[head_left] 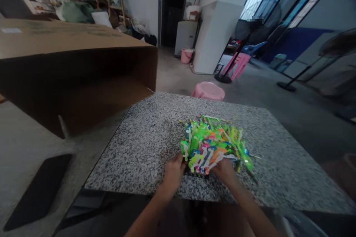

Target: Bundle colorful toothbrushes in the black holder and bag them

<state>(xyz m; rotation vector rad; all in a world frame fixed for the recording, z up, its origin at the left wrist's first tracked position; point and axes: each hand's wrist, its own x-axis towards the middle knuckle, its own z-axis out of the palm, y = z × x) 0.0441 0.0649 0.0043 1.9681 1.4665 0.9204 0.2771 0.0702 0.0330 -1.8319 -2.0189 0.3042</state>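
A heap of small bright plastic pieces [207, 144] lies on the speckled granite tabletop [144, 137]. Green, yellow, white, orange, pink and blue pieces are mixed with thin sticks; their exact kind is too blurred to make out. At the heap's near left edge, my left hand [174, 170] has its fingers curled in against the pieces. What those fingers hold is hidden. My right hand [224, 169] reaches into the near right side, its fingers covered by the pieces. Something dark and flat shows under the heap's near edge, between both hands.
A large open cardboard box [111, 40] stands at the left, its mouth facing the table. Beyond the far table edge is a pink stool [210, 90]. Farther back are a pink bucket [187, 55] and a pillar [218, 33]. A dark flat panel [39, 190] lies on the floor.
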